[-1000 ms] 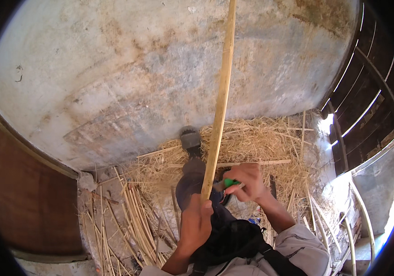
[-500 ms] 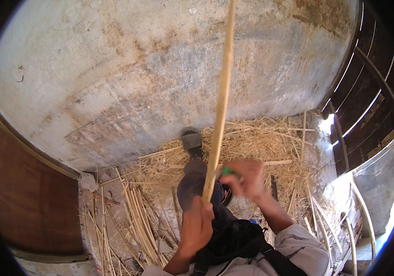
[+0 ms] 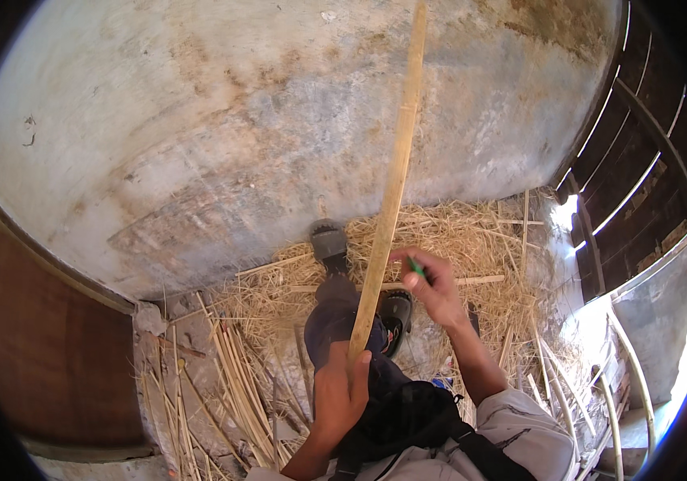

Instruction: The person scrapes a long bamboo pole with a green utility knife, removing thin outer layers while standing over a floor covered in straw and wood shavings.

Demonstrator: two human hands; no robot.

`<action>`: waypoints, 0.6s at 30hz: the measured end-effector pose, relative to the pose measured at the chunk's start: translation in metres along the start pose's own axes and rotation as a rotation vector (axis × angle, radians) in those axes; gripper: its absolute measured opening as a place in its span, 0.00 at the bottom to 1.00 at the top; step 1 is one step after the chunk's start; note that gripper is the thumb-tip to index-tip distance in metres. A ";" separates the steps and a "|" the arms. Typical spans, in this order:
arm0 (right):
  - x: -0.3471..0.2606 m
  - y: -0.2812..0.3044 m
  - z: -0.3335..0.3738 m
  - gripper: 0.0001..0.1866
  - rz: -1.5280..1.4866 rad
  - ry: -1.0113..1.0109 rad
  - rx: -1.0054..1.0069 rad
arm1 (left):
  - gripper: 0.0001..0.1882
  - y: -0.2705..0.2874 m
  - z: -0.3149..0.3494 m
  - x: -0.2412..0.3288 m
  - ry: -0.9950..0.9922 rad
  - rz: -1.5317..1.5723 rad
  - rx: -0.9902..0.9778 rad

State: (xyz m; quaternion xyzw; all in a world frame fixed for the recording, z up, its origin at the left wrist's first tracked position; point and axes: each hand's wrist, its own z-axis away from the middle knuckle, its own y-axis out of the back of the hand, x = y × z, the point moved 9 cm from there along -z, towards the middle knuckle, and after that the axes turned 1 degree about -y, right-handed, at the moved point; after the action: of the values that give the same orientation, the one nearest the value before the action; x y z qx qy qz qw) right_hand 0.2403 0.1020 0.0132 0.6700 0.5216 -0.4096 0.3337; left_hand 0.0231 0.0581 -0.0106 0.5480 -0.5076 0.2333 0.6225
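My left hand (image 3: 339,405) is closed round the lower end of a long, pale bamboo strip (image 3: 398,172). The strip rises away from me, leaning slightly right, its top end near the upper edge of the view. To the right of the strip, my right hand (image 3: 438,293) is closed on a small green-handled tool (image 3: 415,267). Only some of the green shows between the fingers; the tool's working end cannot be made out. Its fingertips are close to the strip's right edge; whether they touch it is unclear.
Straw-like shavings (image 3: 455,232) cover the floor at the wall's foot (image 3: 279,160). Several split strips (image 3: 239,377) lie at the left, near a brown panel (image 3: 46,329). Curved poles (image 3: 636,361) stand at the right. My shoe (image 3: 329,240) is near the wall.
My right hand has moved slightly up and forward along the strip. The strip's top has swung a little to the right and down, so its end now shows.
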 end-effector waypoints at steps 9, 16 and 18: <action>0.014 -0.016 0.009 0.14 -0.064 -0.224 -0.042 | 0.06 0.000 -0.019 0.012 -0.092 -0.023 0.073; -0.024 -0.016 0.007 0.16 0.065 0.087 -0.051 | 0.06 -0.001 -0.022 0.005 0.058 0.158 0.037; -0.016 -0.012 0.015 0.18 0.018 0.107 -0.031 | 0.06 -0.001 -0.022 0.009 0.041 0.205 0.049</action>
State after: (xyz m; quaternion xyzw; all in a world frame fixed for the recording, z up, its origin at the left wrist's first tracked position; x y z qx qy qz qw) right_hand 0.2236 0.0843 0.0208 0.6903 0.5391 -0.3619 0.3193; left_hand 0.0354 0.0758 0.0001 0.5035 -0.5424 0.3192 0.5919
